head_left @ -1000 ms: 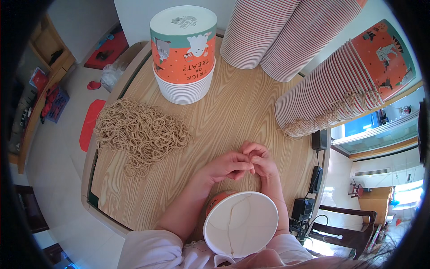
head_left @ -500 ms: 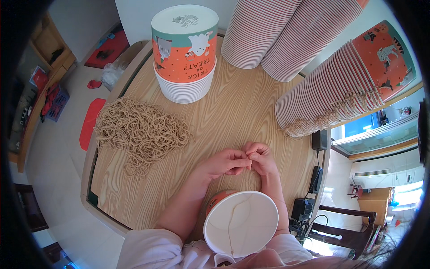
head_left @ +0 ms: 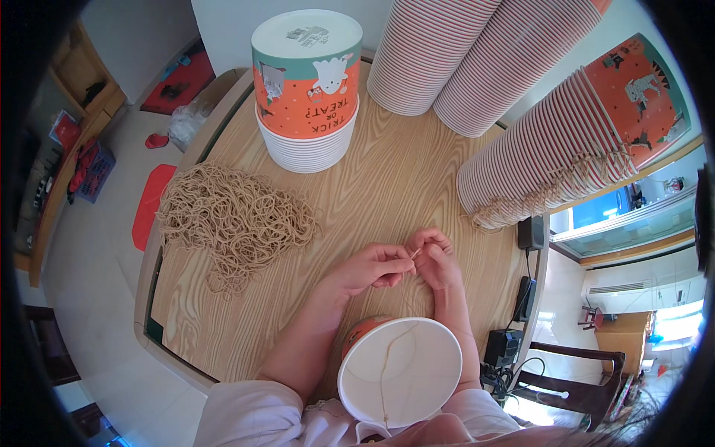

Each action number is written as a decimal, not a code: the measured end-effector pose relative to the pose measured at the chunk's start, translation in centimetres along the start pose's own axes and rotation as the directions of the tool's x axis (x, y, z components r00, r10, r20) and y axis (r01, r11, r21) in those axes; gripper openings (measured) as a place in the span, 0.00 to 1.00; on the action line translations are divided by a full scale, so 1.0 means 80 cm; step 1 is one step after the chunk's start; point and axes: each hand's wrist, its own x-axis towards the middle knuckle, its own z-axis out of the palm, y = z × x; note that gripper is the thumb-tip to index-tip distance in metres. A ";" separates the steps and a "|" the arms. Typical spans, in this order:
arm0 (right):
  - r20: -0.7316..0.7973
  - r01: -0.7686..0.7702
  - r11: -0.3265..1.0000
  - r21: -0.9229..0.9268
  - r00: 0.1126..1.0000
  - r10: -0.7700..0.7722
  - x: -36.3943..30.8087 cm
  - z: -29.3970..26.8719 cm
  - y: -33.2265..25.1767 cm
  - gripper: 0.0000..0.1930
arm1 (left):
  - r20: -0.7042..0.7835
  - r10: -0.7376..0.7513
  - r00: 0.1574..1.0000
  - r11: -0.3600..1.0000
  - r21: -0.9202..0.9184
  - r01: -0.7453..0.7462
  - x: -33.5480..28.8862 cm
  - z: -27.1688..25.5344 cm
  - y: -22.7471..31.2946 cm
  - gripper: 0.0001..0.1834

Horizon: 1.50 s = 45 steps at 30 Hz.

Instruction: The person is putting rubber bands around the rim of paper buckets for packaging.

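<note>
My left hand [head_left: 378,264] and my right hand [head_left: 434,261] meet above the table. Their fingertips pinch a short, thin length of string, which shows as a pale line between them. Its far end is hidden in the fingers. Between my forearms a paper bucket [head_left: 402,372] lies tilted against my body, its white inside facing up and its orange outside showing at the left. One strand of tan string [head_left: 386,372] hangs inside it. Left of my hands lies a loose, tangled pile of tan string [head_left: 234,216].
A nested stack of orange paper buckets [head_left: 307,104] stands upside down behind the pile. Tall stacks [head_left: 436,52] rise at the back. Another stack [head_left: 544,156], with string handles along it, leans at the right. Black power adapters [head_left: 503,346] and cables hang at the table's right edge.
My fingertips have drawn slightly apart, so the pale string between them now shows. My right thumb has shifted. The bucket and the stacks stay where they were.
</note>
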 end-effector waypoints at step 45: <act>0.195 -0.163 0.970 -0.183 0.961 0.198 0.001 0.010 -0.004 0.14 | -0.136 -0.116 0.984 0.866 0.471 0.167 -0.133 0.195 0.077 0.24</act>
